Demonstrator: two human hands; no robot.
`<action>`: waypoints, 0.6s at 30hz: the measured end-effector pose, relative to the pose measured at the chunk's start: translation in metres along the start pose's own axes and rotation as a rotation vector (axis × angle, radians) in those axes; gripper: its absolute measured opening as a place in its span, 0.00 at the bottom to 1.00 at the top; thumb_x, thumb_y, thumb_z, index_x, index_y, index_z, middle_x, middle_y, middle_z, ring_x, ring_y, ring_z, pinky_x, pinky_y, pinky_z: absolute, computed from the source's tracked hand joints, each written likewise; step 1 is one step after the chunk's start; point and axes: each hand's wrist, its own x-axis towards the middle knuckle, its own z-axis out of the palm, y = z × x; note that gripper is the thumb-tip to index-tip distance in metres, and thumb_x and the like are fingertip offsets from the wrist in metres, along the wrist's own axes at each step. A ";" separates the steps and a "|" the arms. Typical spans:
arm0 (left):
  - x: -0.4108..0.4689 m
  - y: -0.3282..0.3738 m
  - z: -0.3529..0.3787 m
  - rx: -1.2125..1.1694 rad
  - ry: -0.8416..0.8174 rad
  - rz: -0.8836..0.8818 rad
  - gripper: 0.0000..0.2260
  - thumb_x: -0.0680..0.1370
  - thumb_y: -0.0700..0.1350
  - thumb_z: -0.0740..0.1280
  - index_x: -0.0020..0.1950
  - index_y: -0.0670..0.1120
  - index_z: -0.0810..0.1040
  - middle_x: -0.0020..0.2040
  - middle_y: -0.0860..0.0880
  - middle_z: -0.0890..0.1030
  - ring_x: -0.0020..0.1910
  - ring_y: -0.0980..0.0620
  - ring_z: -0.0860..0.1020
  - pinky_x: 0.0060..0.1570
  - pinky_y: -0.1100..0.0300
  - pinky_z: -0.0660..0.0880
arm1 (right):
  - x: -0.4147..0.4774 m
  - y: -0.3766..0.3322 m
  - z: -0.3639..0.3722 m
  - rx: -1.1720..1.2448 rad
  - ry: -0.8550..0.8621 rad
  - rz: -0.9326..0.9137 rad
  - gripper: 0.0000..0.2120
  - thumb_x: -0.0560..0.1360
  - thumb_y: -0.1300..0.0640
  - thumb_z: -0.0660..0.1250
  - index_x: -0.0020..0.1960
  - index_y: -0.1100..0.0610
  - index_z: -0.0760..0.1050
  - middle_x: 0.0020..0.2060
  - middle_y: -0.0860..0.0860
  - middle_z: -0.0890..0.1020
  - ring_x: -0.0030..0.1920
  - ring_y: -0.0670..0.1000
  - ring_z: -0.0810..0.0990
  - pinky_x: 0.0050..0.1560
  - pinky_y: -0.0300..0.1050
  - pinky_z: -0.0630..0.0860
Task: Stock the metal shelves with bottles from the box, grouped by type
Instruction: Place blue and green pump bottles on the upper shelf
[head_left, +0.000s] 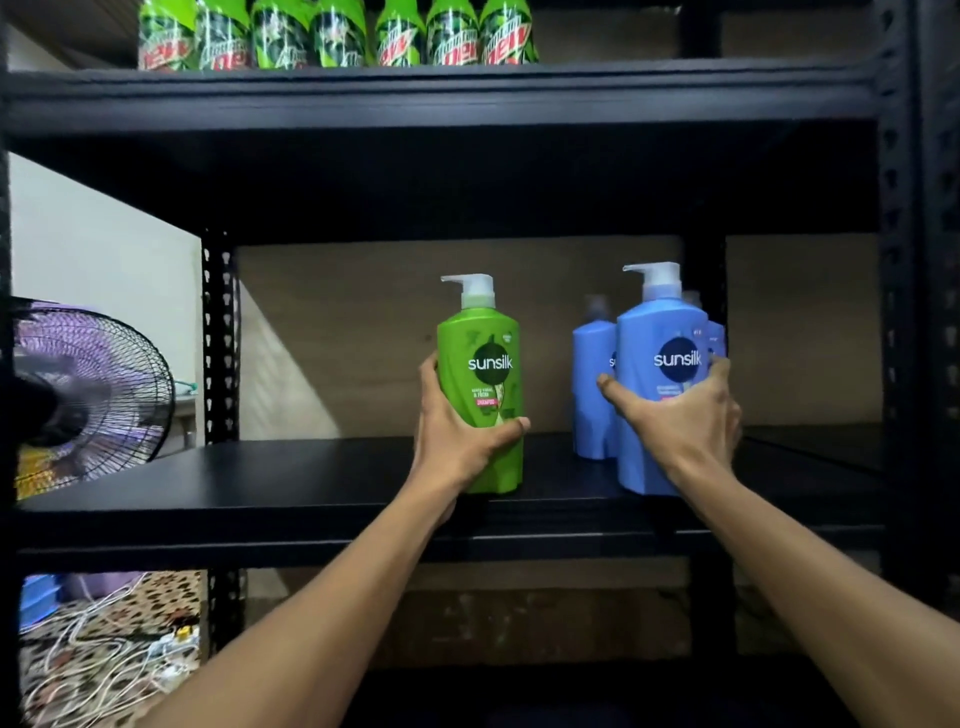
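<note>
A green Sunsilk pump bottle (485, 358) stands upright near the front edge of the black middle shelf (260, 483). My left hand (457, 431) grips its lower body, thumb across the front. A blue Sunsilk pump bottle (662, 338) stands to the right on the same shelf, and my right hand (685, 415) holds it around the lower half. Behind it stand two more blue bottles: one (592, 384) at the left, another (716, 332) mostly hidden at the right. The box is not in view.
Several green soda bottles (337, 36) line the top shelf. Perforated black uprights (221, 338) frame the shelf. A standing fan (88, 395) sits at the left beyond the rack, with cables and a power strip (130, 649) on the floor below.
</note>
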 end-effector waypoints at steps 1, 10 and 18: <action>0.003 -0.002 0.000 0.005 -0.004 -0.006 0.46 0.61 0.45 0.86 0.71 0.58 0.63 0.57 0.56 0.81 0.53 0.57 0.81 0.59 0.47 0.80 | 0.002 0.002 0.003 -0.010 -0.018 -0.007 0.52 0.56 0.30 0.78 0.70 0.56 0.64 0.60 0.55 0.79 0.61 0.61 0.78 0.61 0.54 0.75; 0.005 -0.017 0.004 0.031 -0.005 -0.025 0.46 0.61 0.45 0.86 0.71 0.61 0.62 0.57 0.58 0.81 0.54 0.56 0.82 0.61 0.47 0.79 | 0.023 0.026 0.025 -0.191 -0.054 -0.010 0.57 0.63 0.32 0.77 0.76 0.61 0.53 0.72 0.61 0.65 0.72 0.64 0.65 0.69 0.59 0.66; 0.002 -0.013 0.005 0.044 -0.009 -0.041 0.44 0.63 0.44 0.85 0.69 0.59 0.61 0.56 0.59 0.79 0.53 0.60 0.80 0.59 0.52 0.79 | 0.044 0.048 0.030 -0.175 -0.207 0.073 0.56 0.62 0.32 0.77 0.75 0.56 0.51 0.73 0.60 0.65 0.72 0.64 0.65 0.70 0.60 0.66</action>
